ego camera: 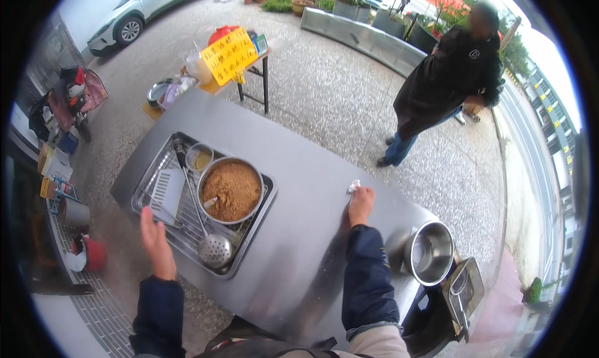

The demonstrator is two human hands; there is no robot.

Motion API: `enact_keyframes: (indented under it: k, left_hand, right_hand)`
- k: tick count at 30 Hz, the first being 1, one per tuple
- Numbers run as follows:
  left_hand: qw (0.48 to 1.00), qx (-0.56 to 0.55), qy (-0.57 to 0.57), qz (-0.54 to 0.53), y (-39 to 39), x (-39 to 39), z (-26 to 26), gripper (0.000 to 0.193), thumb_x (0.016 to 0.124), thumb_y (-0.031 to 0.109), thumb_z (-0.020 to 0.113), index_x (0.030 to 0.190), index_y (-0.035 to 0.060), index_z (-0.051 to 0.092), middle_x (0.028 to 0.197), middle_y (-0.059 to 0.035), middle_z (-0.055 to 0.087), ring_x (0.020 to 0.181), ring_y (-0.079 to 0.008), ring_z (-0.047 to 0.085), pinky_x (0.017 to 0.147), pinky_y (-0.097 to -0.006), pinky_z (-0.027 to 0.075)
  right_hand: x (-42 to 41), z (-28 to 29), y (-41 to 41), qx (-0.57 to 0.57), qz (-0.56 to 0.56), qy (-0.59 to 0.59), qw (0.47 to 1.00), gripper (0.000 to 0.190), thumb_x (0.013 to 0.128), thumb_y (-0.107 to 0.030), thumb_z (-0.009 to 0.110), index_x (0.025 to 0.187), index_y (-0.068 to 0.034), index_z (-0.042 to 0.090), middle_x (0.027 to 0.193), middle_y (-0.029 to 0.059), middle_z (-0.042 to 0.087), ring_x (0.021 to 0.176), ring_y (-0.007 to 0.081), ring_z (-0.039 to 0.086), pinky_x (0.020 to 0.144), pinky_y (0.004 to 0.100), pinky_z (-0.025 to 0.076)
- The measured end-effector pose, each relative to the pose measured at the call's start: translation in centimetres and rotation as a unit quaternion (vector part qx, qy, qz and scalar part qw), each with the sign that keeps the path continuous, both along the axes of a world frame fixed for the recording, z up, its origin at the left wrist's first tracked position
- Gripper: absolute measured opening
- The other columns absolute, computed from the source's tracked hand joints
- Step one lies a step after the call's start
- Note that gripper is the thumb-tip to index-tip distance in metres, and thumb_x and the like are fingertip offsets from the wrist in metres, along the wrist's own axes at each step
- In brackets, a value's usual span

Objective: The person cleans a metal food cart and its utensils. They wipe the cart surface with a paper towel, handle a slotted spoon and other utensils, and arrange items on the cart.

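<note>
My right hand [361,206] pinches a crumpled white tissue or paper [354,185] against the stainless-steel table [299,180], near its far edge. Holding nothing, my left hand [157,245] hovers by the near left corner of a metal tray [243,260], its fingers extended. On the wire rack in that tray sits a round metal bowl of brown crumbly powder [231,189], with the end of a spoon sticking out. A perforated skimmer [214,251] lies beside the bowl. Left of it are a slotted metal turner [164,196] and a clear cup of yellowish liquid [201,158].
At the table's right end stands an open steel pot [429,253]; a wire strainer [459,283] lies beyond it, over a dark vessel. A side table bears a yellow handwritten sign [229,54]. Across the table stands a person in dark clothes [444,82]. A red bucket [95,255] is at left.
</note>
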State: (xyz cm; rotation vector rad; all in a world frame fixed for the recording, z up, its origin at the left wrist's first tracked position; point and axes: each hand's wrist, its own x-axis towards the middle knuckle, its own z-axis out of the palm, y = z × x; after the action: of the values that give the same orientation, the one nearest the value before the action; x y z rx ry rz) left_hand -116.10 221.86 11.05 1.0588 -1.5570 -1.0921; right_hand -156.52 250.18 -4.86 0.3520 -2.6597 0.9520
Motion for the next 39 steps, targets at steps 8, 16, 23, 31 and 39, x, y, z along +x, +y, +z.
enact_keyframes:
  k: [8, 16, 23, 31, 39]
  left_hand:
    - [0.627, -0.539, 0.075, -0.557, 20.1, -11.4, 27.2, 0.032, 0.083, 0.015, 0.055, 0.11, -0.0028, 0.059, 0.099, -0.0105, 0.061, 0.091, -0.0237, 0.061, 0.085, -0.0366, 0.049]
    - [0.512, -0.432, 0.174, -0.721, 27.2, -6.6, 32.9, 0.011, 0.061, 0.023, 0.062, 0.055, 0.0147, 0.063, 0.059, -0.0003, 0.058, 0.061, -0.0196, 0.057, 0.063, -0.0336, 0.041]
    - [0.593, -0.48, 0.006, -0.647, 28.1, -7.0, 26.9, 0.029, 0.082, 0.015, 0.054, 0.104, -0.0033, 0.059, 0.087, -0.0065, 0.058, 0.085, -0.0196, 0.059, 0.077, -0.0299, 0.046]
    - [0.817, -0.016, -0.176, -0.549, 16.9, 1.8, 7.2, 0.028, 0.09, 0.013, 0.06, 0.114, -0.0004, 0.06, 0.101, -0.0102, 0.068, 0.09, -0.0185, 0.066, 0.079, -0.0298, 0.05]
    - [0.91, 0.371, -0.098, -0.157, 6.0, 17.4, -8.6, 0.04, 0.097, 0.019, 0.049, 0.129, -0.005, 0.045, 0.115, -0.0153, 0.06, 0.101, -0.0207, 0.061, 0.081, -0.0293, 0.049]
  right_hand:
    - [30.7, 0.0, 3.0, 0.004, 0.602, -0.093, 0.793, 0.016, 0.083, -0.001, 0.057, 0.097, -0.004, 0.063, 0.1, 0.016, 0.059, 0.094, 0.0336, 0.056, 0.08, 0.0404, 0.047]
    - [16.2, 3.4, 13.2, -0.068, 0.327, -0.006, 0.943, 0.019, 0.079, 0.004, 0.061, 0.096, -0.003, 0.066, 0.095, 0.0141, 0.061, 0.089, 0.033, 0.058, 0.077, 0.0388, 0.047]
    - [7.5, -0.5, 9.8, -0.007, 0.047, -0.019, 0.999, 0.016, 0.086, -0.006, 0.057, 0.098, -0.005, 0.067, 0.092, 0.0132, 0.059, 0.083, 0.03, 0.058, 0.073, 0.0374, 0.046]
    - [41.4, 3.0, 9.8, 0.029, 0.673, -0.182, 0.716, 0.027, 0.078, -0.01, 0.061, 0.105, -0.009, 0.065, 0.107, 0.0124, 0.058, 0.101, 0.0287, 0.056, 0.085, 0.0369, 0.048]
    - [18.3, 2.5, 15.4, -0.109, 0.227, -0.03, 0.967, 0.02, 0.088, 0.001, 0.056, 0.103, -0.005, 0.068, 0.095, 0.012, 0.058, 0.084, 0.0245, 0.059, 0.075, 0.0304, 0.047]
